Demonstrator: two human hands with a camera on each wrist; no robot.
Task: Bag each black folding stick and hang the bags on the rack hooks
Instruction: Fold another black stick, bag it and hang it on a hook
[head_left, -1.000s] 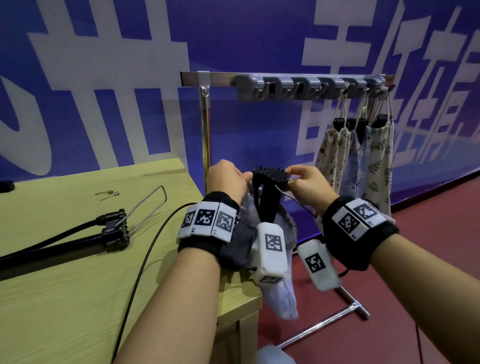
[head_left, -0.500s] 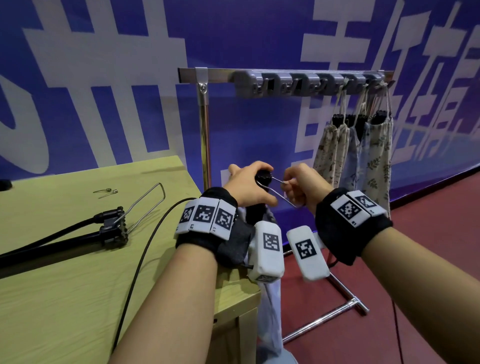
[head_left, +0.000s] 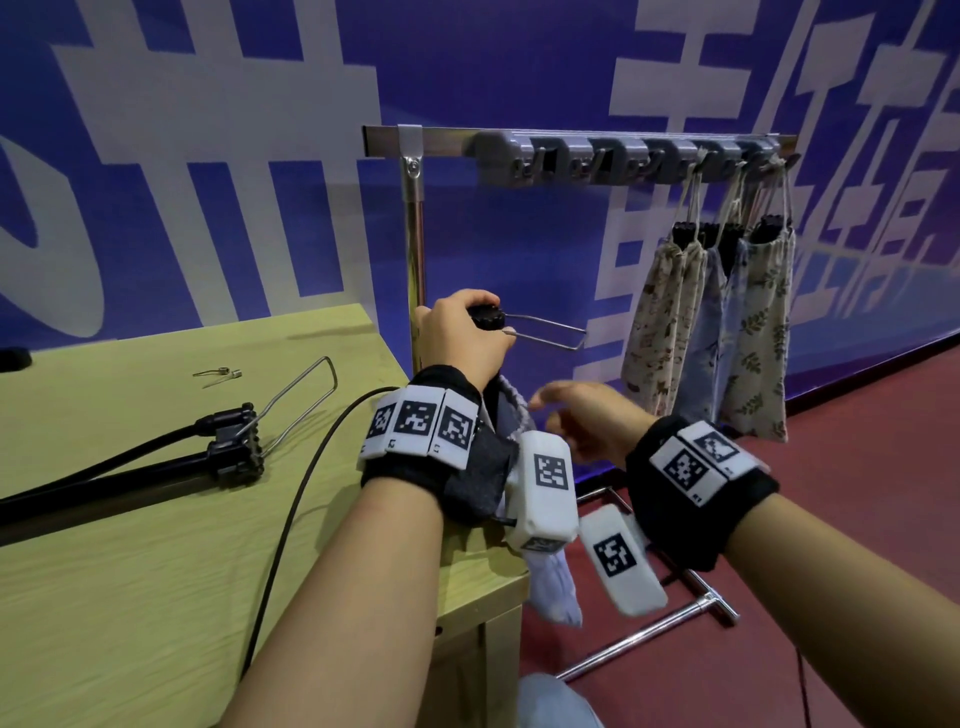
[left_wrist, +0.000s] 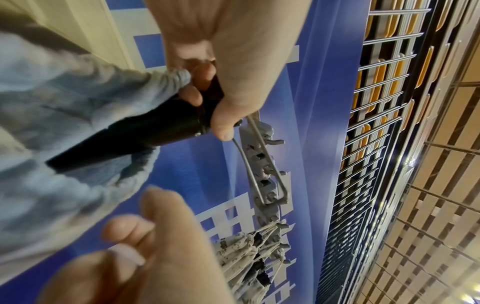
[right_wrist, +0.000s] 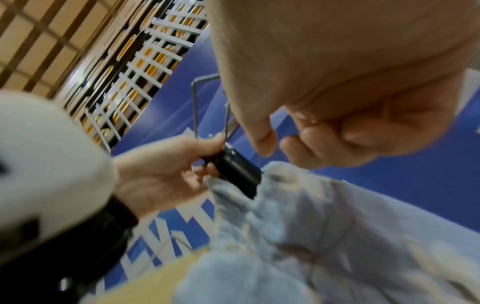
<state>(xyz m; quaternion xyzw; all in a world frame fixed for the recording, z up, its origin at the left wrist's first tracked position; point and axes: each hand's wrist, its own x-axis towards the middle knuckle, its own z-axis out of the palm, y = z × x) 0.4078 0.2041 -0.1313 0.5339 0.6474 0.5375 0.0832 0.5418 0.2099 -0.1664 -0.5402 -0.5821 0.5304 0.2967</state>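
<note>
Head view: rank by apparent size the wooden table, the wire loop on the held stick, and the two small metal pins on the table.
1. wooden table, by far the largest.
2. wire loop jutting from the left hand.
3. metal pins, smallest, though they lie farther off.

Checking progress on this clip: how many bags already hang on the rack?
3, it seems: a beige floral bag, a pale blue one and a leaf-print one, bunched at the rack's right end; overlap may hide another.

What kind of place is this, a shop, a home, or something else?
Probably a staged demo or exhibition space: a big blue printed banner as backdrop, a freestanding hook rack with cloth bags, and a plain wooden table on red flooring.
</note>
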